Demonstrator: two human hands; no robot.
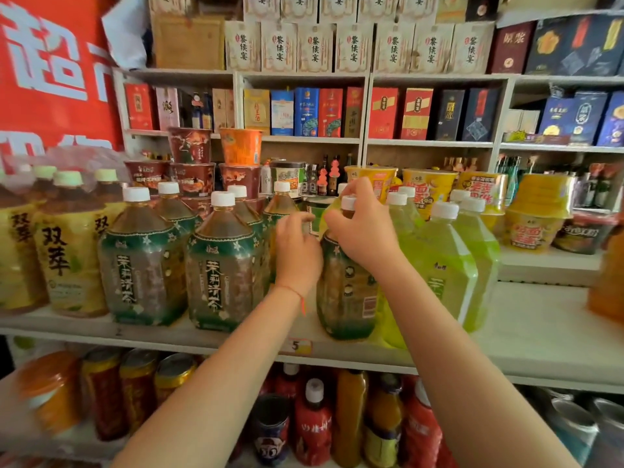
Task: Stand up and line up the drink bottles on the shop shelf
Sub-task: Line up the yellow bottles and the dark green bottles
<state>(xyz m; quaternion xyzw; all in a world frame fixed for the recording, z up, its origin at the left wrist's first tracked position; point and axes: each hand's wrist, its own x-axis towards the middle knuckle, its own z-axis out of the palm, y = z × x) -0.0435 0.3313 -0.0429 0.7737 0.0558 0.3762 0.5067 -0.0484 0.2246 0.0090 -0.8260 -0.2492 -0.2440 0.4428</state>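
On the white shelf (pixel 526 329) stand big tea bottles with white caps. A green-label jasmine tea bottle (pixel 344 292) stands upright near the front edge; my right hand (pixel 363 228) grips its neck and shoulder from above. My left hand (pixel 297 251) is beside that bottle's left flank with curled fingers, in the gap next to it; I cannot tell whether it holds anything. Two more green-label bottles (pixel 143 261) (pixel 224 268) stand to the left in a front row, others behind them. Bright green drink bottles (pixel 445 265) stand right against the held bottle.
Yellow-label tea bottles (pixel 69 251) fill the shelf's left end. Instant noodle cups (pixel 429 187) are stacked behind the bottles. An orange bottle (pixel 607 282) shows at the right edge. Cans and small bottles (pixel 314 420) fill the shelf below. Boxed liquor lines the upper shelves.
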